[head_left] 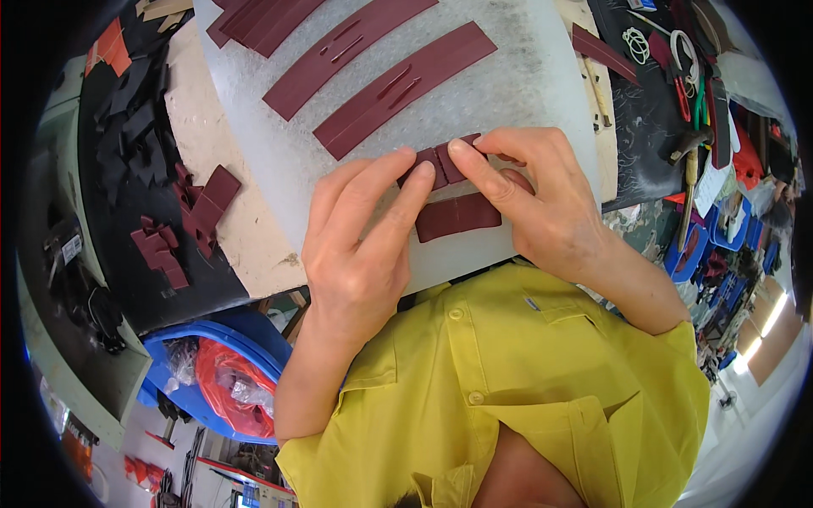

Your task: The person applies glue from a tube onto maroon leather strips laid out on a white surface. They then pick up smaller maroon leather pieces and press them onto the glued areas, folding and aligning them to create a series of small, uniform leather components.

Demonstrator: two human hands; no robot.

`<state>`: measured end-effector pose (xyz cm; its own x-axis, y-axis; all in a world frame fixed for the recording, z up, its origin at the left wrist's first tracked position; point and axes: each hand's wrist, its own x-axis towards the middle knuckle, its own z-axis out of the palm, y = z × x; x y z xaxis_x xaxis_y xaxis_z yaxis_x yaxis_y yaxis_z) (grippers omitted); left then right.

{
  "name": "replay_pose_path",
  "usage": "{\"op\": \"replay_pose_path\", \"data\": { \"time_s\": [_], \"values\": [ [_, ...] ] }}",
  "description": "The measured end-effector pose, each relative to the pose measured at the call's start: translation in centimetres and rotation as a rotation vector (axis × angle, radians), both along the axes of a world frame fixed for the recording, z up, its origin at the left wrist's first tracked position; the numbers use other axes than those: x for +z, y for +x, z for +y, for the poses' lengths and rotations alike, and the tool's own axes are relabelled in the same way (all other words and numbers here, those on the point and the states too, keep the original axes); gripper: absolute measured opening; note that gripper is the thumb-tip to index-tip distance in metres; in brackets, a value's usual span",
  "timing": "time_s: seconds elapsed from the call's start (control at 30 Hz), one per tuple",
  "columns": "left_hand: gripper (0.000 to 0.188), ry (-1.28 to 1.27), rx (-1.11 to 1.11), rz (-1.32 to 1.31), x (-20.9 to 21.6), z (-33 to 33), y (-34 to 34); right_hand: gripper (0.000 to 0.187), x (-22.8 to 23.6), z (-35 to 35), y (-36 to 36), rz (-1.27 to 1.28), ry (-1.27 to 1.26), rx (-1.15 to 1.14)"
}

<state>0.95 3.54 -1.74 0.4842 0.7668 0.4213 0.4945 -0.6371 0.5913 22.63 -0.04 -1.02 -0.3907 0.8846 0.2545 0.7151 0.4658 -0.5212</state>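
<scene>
My left hand (360,224) and my right hand (546,190) pinch the two ends of a short maroon leather piece (440,169). A dark line crosses its middle, between my fingertips. Right below it, nearer to me, is a maroon rectangle (458,222) with a faint centre crease; whether the two are joined I cannot tell. Beyond my hands lie two curved maroon leather strips, the nearer strip (405,91) and the farther strip (347,51), each with a pair of slits or narrow loops near its middle.
A translucent whitish sheet (279,161) covers a pale board (246,245) on the black table. More maroon strips (271,21) overlap at the far left. Small maroon pieces (203,207) and black pieces (140,118) lie leftward. A hammer (690,161) and red-handled tool (682,97) lie right; a blue tub (186,334) stands lower left.
</scene>
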Motion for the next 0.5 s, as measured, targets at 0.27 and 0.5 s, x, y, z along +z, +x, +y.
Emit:
{"op": "replay_pose_path", "data": {
  "time_s": [0.27,0.5],
  "values": [
    [0.044,0.018,-0.012,0.044,0.1,0.1,0.1,0.073,0.5,0.0,-0.4,-0.057,-0.016,-0.027],
    [0.038,0.054,-0.036,0.195,0.7,-0.5,0.1,0.054,1.2,-0.4,-1.1,-0.300,0.069,-0.025]
  ]
}}
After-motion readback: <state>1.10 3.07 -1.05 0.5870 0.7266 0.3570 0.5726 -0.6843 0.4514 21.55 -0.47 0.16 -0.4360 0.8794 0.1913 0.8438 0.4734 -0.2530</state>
